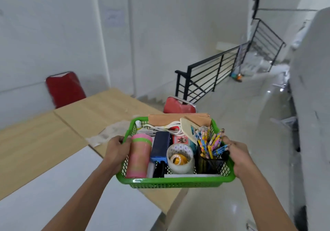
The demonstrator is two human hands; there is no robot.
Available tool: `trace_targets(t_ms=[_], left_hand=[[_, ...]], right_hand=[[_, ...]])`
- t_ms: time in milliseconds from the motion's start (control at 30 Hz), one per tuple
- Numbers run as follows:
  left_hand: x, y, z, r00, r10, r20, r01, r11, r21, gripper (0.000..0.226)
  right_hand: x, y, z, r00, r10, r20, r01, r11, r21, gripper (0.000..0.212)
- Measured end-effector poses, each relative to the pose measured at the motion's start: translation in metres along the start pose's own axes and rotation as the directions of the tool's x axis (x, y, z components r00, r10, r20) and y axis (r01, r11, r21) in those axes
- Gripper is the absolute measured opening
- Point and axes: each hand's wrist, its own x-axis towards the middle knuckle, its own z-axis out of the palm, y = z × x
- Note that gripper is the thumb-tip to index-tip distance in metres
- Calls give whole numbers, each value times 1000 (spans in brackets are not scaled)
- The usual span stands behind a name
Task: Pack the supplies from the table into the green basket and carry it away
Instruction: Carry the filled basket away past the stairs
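Two hands: the green basket (175, 181) is held between them, one at each short end.
Left hand (117, 147): it is curled round the left rim, with the thumb laid over the top edge.
Right hand (237, 156): it is wrapped round the right rim, with the fingertips tucked inside beside the pencils (211, 140).
Green basket: it is carried in the air, roughly level, and is seen above the right corner of the tabletop (35, 145) and the shiny floor (241, 123).
Left side of the basket: a pink and green bottle (138, 156) is laid lengthwise against the wall, and a blue box (159, 146) is set just beside it.
Middle: a wide tape roll (180, 157) is stood on end, with a smaller yellow roll seen inside it.
Right side: the pencils are held upright in a black mesh holder (209, 164).
Far end: a white cable (164, 126) is coiled in front of brown envelopes (171, 119), which are leaned against the back wall.
Tabletop: pale wood, and a crumpled sheet (107, 134) is left near the basket.
Surroundings: one red chair (65, 88) is placed by the wall, another (178, 105) behind the basket, and a black railing (210, 71) is seen beyond.
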Motion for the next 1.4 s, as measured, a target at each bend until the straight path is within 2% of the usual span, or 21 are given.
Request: trace_targets(t_ms=[333, 667, 833, 1067, 1233, 1400], left_hand=[[37, 56, 149, 977, 73, 203, -68, 997, -32, 30], [100, 100, 290, 930, 97, 354, -86, 995, -49, 27], [143, 125, 371, 896, 118, 427, -99, 993, -67, 24], [202, 157, 473, 861, 137, 489, -136, 990, -38, 29], [228, 179, 527, 842, 152, 518, -154, 987, -39, 29], [260, 194, 592, 834, 162, 527, -169, 985, -35, 27]], right_hand=[[81, -21, -106, 985, -60, -162, 76, 993, 94, 38], [171, -41, -158, 950, -32, -311, 95, 977, 191, 43], [230, -57, -175, 923, -4, -384, 86, 977, 197, 34], [318, -79, -200, 880, -6, -476, 105, 978, 182, 48], [368, -92, -216, 862, 6, -506, 97, 980, 176, 39], [434, -103, -230, 856, 17, -516, 98, 976, 195, 39]])
